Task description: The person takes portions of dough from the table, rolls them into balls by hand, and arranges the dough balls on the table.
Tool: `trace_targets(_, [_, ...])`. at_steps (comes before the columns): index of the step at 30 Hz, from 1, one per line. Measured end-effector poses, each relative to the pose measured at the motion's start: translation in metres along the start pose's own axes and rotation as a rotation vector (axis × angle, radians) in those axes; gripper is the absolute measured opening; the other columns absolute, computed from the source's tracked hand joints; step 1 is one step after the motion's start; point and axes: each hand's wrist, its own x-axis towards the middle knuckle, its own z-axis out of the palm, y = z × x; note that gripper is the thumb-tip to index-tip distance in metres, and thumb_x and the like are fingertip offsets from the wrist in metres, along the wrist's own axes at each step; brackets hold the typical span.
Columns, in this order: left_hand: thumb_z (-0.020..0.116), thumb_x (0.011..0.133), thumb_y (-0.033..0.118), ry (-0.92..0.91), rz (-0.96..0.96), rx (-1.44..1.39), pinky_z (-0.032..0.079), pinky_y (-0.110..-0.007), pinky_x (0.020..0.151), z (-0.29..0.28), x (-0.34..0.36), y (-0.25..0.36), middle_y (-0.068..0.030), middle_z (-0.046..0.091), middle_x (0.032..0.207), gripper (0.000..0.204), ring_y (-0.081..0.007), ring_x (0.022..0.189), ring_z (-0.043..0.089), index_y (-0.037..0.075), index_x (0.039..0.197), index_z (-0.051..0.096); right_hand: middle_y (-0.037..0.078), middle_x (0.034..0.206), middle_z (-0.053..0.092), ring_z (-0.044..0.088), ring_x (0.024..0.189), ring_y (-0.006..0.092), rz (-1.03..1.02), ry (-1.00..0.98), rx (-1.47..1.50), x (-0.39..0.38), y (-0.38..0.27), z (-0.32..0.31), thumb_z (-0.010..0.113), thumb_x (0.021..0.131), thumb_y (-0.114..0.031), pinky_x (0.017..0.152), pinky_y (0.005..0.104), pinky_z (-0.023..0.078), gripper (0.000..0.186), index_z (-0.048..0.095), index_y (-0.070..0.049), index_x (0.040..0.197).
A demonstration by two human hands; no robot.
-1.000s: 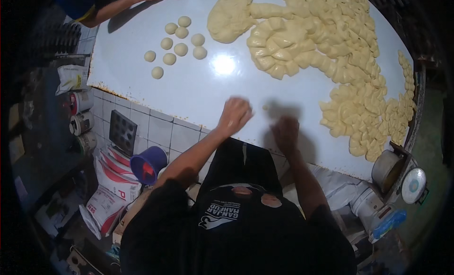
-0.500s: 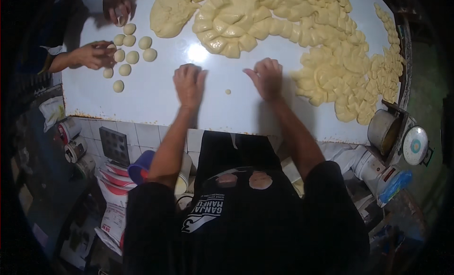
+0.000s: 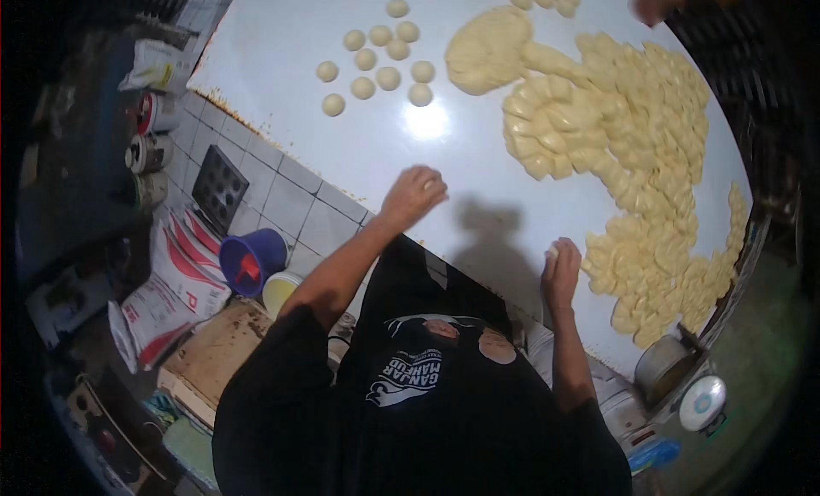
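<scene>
White and glossy, the table top (image 3: pixel 359 146) filled the upper half of the head view, with a lamp's bright reflection near its middle. The left hand (image 3: pixel 413 194) rested on the table close to the near edge, its fingers curled in a loose fist; whether a piece of dough lay under the palm could not be told. The right hand (image 3: pixel 561 270) sat at the near right edge, fingers bent over a small pale dough piece (image 3: pixel 553 252) that showed at the fingertips, just beside the long heap of cut dough pieces (image 3: pixel 632 154) that curved from the far side down the right rim. A larger smooth dough lump (image 3: pixel 487 50) lay at the far end of that heap. Well apart, toward the far left, a cluster of round dough balls (image 3: pixel 380 56) sat in loose rows. Below the table's tiled front (image 3: pixel 290 201) stood a blue bucket (image 3: pixel 249 261), printed sacks (image 3: pixel 166 295) and a dark muffin tray (image 3: pixel 219 187) leaning against the tiles. A metal pot (image 3: pixel 662 368) stood at the lower right.
</scene>
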Motion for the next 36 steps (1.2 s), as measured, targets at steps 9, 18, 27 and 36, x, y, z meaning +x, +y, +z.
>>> trace_targets(9, [0.077, 0.084, 0.01, 0.108, -0.003, -0.099, 0.051, -0.046, 0.095, -0.041, -0.03, -0.027, -0.0121, 0.066, 0.108, 0.023, -0.032, 0.107, 0.064, 0.004, 0.104, 0.07, 0.009, 0.135, 0.063, 0.06, 0.126, 0.0174, 0.13, -0.506, 1.092, 0.277, -0.327, 0.004, 0.079, 0.097, -0.009, 0.107, 0.0308, 0.047, 0.056, 0.052, 0.0, 0.145])
trace_targets(18, [0.081, 0.085, 0.028, 0.116, -0.152, -0.251, 0.048, -0.051, 0.109, -0.083, -0.04, -0.046, -0.018, 0.066, 0.13, 0.052, -0.037, 0.124, 0.062, 0.0, 0.126, 0.069, 0.026, 0.127, 0.065, 0.058, 0.121, 0.0456, -0.412, -0.22, 0.244, 0.314, -0.403, 0.144, 0.075, 0.096, -0.03, 0.111, 0.0542, 0.042, 0.045, 0.067, 0.0, 0.129])
trace_targets(27, [0.074, 0.091, 0.013, 0.032, -0.286, -0.246, 0.052, -0.049, 0.108, -0.122, -0.07, -0.071, -0.019, 0.069, 0.133, 0.04, -0.04, 0.124, 0.065, 0.001, 0.129, 0.068, 0.016, 0.1, 0.064, 0.059, 0.095, 0.0391, -0.425, -0.022, 0.03, 0.202, -0.271, 0.157, 0.085, 0.086, -0.025, 0.085, 0.0519, 0.044, 0.032, 0.063, -0.005, 0.097])
trace_targets(36, [0.073, 0.097, 0.007, 0.059, -0.383, -0.206, 0.057, -0.047, 0.099, -0.143, -0.089, 0.003, -0.0195, 0.07, 0.125, 0.028, -0.0406, 0.117, 0.068, 0.001, 0.124, 0.069, 0.015, 0.11, 0.068, 0.061, 0.11, 0.0352, -0.243, 0.04, 0.147, 0.216, -0.237, 0.148, 0.082, 0.089, -0.034, 0.094, 0.0498, 0.047, 0.029, 0.072, -0.008, 0.094])
